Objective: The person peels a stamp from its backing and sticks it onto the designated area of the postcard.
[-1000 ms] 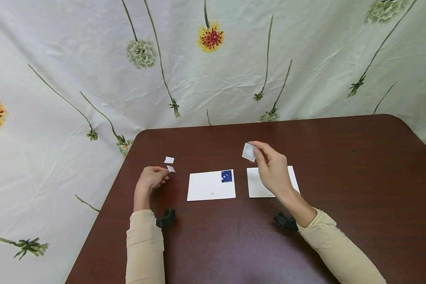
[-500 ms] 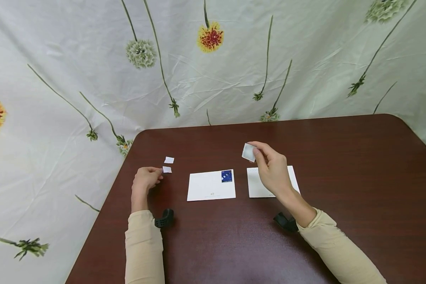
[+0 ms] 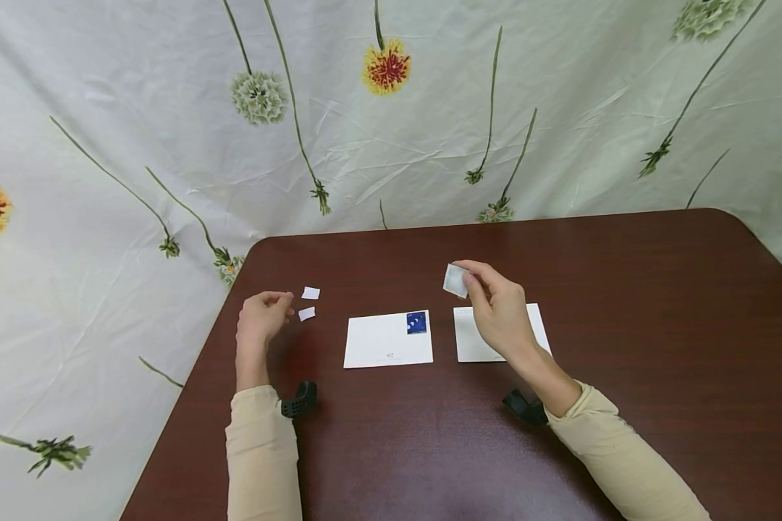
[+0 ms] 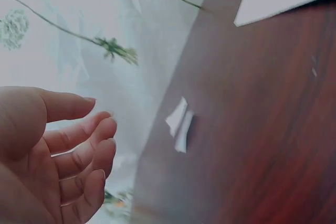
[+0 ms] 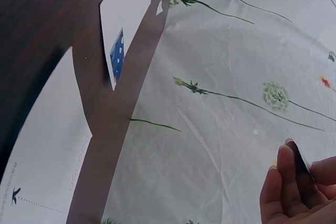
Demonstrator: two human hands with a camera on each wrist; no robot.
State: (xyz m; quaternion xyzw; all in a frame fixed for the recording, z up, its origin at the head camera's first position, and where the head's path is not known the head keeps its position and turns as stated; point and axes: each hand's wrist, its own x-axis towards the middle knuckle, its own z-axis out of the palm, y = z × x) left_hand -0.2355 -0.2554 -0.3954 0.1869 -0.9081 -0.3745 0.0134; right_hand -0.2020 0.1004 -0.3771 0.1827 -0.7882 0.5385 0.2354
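Observation:
My right hand (image 3: 503,312) pinches a small square stamp (image 3: 455,281) between thumb and fingers, above the right white envelope (image 3: 474,339). The stamp's pale side faces the head camera; in the right wrist view it shows as a thin dark edge. To the left, my left hand (image 3: 263,316) hovers just beside two small white paper scraps (image 3: 307,313), its fingers loosely bent. Nothing lies between those fingers (image 4: 102,150) in the left wrist view. A second white envelope (image 3: 384,344) lies between the hands, bearing a dark blue stamp (image 3: 416,323) at its upper right corner.
The dark reddish-brown table (image 3: 404,441) has rounded far corners. Behind it and along its left side hangs a pale flowered cloth (image 3: 430,130). Black bands with camera mounts (image 3: 300,400) sit at both wrists.
My left hand let go of the nearer paper scrap, which now lies below the other, and drew back slightly left and away. My right hand kept its place with the stamp.

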